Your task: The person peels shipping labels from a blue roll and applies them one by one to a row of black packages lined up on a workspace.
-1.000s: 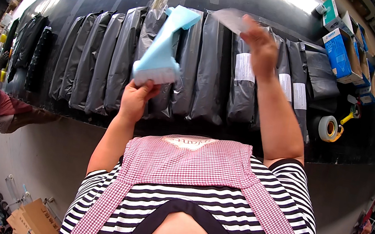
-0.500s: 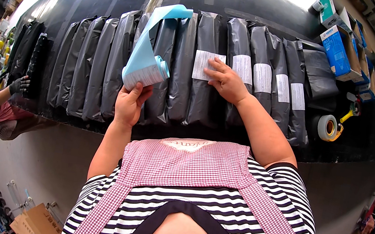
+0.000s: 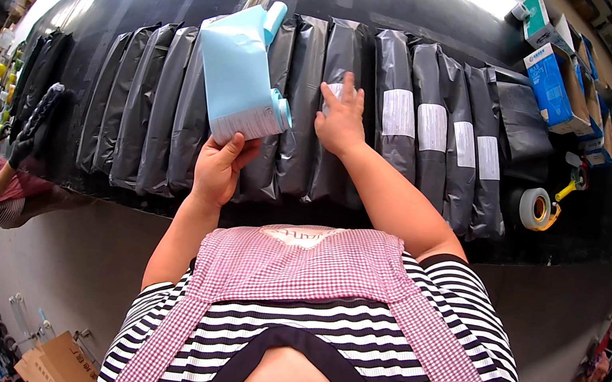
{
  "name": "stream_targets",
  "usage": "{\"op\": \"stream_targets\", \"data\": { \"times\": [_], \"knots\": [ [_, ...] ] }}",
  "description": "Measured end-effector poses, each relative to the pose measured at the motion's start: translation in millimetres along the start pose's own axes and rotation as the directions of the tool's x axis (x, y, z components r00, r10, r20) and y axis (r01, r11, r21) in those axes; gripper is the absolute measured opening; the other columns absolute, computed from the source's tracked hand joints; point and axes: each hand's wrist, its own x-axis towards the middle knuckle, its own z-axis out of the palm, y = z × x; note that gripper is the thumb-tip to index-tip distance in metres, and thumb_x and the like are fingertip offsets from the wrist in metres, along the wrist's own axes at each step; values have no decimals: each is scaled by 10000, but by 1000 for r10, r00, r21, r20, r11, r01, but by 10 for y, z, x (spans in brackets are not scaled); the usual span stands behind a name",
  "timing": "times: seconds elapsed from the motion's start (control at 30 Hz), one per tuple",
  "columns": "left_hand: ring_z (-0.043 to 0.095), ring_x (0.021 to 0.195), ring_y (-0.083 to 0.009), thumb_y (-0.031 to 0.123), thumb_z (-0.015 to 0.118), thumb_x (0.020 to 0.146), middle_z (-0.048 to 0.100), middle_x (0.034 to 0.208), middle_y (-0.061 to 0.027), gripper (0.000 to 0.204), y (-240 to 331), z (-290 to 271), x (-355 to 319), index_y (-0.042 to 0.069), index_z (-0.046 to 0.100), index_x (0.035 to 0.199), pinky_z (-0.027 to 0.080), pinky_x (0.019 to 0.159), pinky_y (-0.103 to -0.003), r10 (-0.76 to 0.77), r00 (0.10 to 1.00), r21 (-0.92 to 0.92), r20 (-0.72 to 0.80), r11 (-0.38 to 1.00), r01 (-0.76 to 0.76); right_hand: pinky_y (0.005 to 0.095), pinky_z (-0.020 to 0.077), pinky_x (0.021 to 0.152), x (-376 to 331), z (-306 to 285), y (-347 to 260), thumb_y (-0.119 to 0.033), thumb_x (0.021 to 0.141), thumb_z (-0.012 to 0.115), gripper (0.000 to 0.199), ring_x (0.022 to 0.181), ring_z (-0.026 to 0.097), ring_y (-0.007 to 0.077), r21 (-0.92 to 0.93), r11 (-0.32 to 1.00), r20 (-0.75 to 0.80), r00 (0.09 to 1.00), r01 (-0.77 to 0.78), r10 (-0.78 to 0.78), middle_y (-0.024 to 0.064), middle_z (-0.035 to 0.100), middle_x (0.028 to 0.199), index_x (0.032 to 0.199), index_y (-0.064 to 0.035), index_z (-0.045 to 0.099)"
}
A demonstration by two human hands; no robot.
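Observation:
My left hand [image 3: 224, 168] is closed on the lower end of a roll of white printed labels [image 3: 244, 122]. The roll's light-blue backing strip [image 3: 233, 57] stretches away over the dark packages and curls at its far end. My right hand [image 3: 344, 116] lies with fingers spread on a grey plastic mailing bag [image 3: 348, 44]. Beneath those fingers is a white label [image 3: 334, 90], mostly hidden by the hand. Similar bags stand side by side in a row. Those to the right of my hand each carry a label [image 3: 398, 112]; those on the left show bare grey plastic [image 3: 165, 111].
Blue cardboard boxes [image 3: 553, 91] stand at the table's far right. Near them lie a roll of tape [image 3: 535, 208] and a yellow-handled tool [image 3: 567, 189]. At the far left, a co-worker's gloved hand [image 3: 21, 150] is by a dark package [image 3: 44, 111].
My right hand has slid leftward over the label, fingers spreading. The backing strip now lies broader and further left. At the left, the co-worker's package has tilted.

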Motion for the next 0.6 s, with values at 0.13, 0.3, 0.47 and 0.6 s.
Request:
{"op": "stream_targets", "data": {
  "times": [0.13,0.3,0.47,0.6],
  "knots": [
    [664,972,-229,130,618,940,653,1086,-109,290,43,-54,8,8,548,1194,574,842,-354,-20,998,-34,58,999,22,457,417,1036,16,-178,-53,-196,783,651,640,1297,375,440,68,993,81,992,-98,92,232,50,1577,1392,-311,490],
    [662,966,-218,123,623,939,653,1078,-97,263,53,-41,-53,12,562,1169,570,840,-348,-33,999,-28,1,999,33,426,481,953,10,-328,52,-153,755,630,672,1180,489,387,-231,961,53,984,-151,168,207,149,1572,1379,-364,497],
    [626,1054,-220,137,608,951,638,1129,-87,289,51,5,-106,26,547,1210,537,914,-389,-43,998,-25,40,999,44,449,470,963,-51,-327,143,-165,777,674,665,1209,474,385,-326,931,44,981,-166,190,205,159,1569,1392,-337,487],
    [612,1066,-199,191,623,949,635,1151,-75,318,110,132,-132,38,559,1221,511,922,-376,-8,1000,9,8,1000,8,473,321,1077,-287,-759,-169,-211,813,704,542,1317,423,338,-151,859,-357,783,490,-509,126,382,1478,1330,-257,550]
  ]
}}
